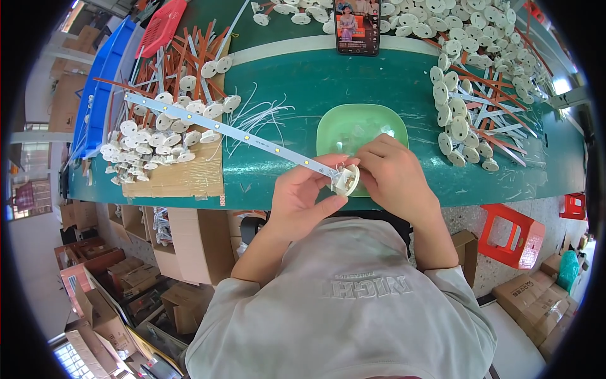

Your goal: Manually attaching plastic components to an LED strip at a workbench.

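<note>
My left hand (304, 201) pinches the LED strip (247, 138) at its round cap (354, 182), likely steadying it; right hand (399, 180) bunched opposite, pinch unclear. Green bowl (326, 129) just beyond, presumably for easy reach.

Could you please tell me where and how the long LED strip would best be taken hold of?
I would probably pinch the LED strip by its long edges around mid-length, coming from the far side: it is flat and slim, that stretch is uncovered, and the left hand and right hand crowd the white round cap at its near end.
</note>
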The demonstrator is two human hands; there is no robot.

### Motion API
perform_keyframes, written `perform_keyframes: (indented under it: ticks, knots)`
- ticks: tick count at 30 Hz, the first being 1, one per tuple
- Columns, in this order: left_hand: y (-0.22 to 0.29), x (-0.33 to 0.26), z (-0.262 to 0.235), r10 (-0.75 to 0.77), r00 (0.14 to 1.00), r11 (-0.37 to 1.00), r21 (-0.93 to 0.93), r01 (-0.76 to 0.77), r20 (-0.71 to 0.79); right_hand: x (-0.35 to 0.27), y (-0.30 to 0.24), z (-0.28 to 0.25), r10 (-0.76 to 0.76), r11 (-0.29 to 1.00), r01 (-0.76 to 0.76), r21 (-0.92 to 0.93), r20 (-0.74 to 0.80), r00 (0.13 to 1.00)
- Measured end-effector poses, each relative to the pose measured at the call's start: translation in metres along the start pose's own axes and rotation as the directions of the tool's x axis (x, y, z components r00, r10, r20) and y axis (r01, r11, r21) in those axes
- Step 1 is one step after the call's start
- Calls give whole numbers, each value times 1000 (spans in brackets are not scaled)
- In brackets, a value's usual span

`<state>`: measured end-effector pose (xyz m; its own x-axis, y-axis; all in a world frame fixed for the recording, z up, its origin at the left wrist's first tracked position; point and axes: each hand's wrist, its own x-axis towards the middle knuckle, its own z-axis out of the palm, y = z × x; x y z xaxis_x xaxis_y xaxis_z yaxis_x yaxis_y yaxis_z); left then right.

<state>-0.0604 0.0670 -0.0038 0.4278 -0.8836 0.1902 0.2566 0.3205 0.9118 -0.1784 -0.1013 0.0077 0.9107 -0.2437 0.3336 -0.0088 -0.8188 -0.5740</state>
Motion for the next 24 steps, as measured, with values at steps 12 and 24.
perform_keyframes:
  ticks: [12,24]
  knots:
    - [0,0,1,23,1000,1000,4,-23,8,-1,-1,0,167,966,-94,239,-307,937]
    - [2,-2,3,17,1000,997,77,-19,18,3,4,-5,553,594,-441,673,57,831]
